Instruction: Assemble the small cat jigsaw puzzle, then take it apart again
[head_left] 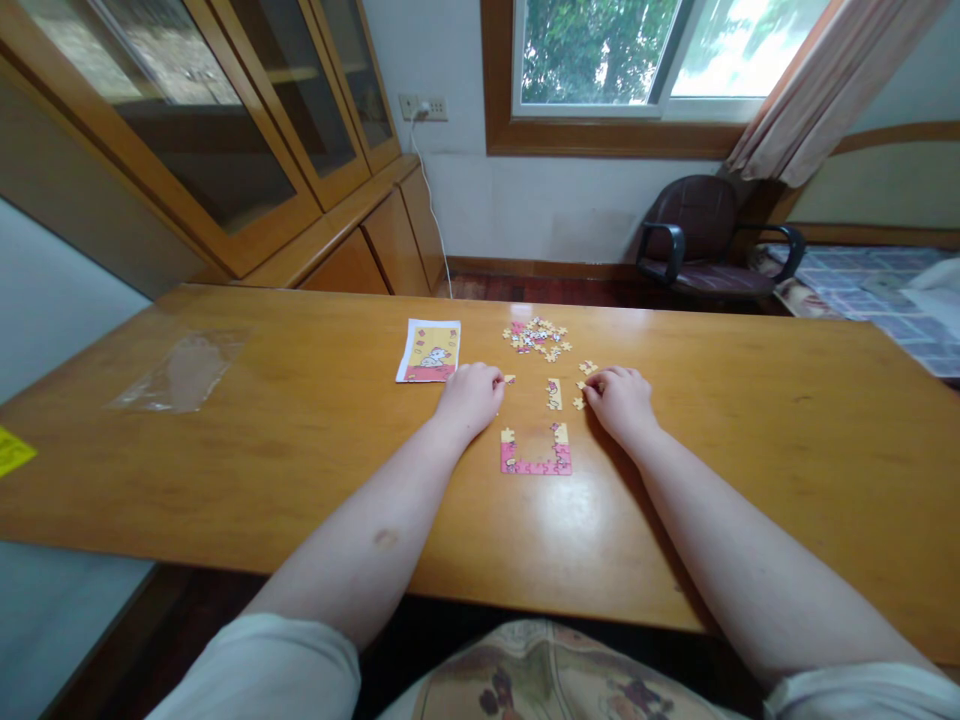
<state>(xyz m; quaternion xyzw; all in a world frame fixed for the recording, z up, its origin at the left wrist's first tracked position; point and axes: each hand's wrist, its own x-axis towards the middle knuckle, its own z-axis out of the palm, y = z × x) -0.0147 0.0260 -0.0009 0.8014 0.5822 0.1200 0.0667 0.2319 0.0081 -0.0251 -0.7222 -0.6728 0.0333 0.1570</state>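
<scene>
My left hand (pixel 471 398) is closed, its fingertips pinched at a small yellow jigsaw puzzle piece (pixel 510 379). On the other side, my right hand (pixel 624 396) curls its fingers down on a yellow piece (pixel 581 386), with a few loose yellow pieces beside it. Between the hands lies a short joined strip of yellow pieces (pixel 554 394). Nearer to me, a U-shaped puzzle border (pixel 535 467) in pink and yellow rests flat on the table. A heap of loose puzzle pieces (pixel 535 336) spreads beyond the hands.
A picture sheet (pixel 430 350) showing a white animal lies left of the heap. Farther left is a clear plastic bag (pixel 184 372) on the wooden table (pixel 315 440). A glass-door cabinet (pixel 247 120) stands behind at left, and an office chair (pixel 697 235) stands past the far edge.
</scene>
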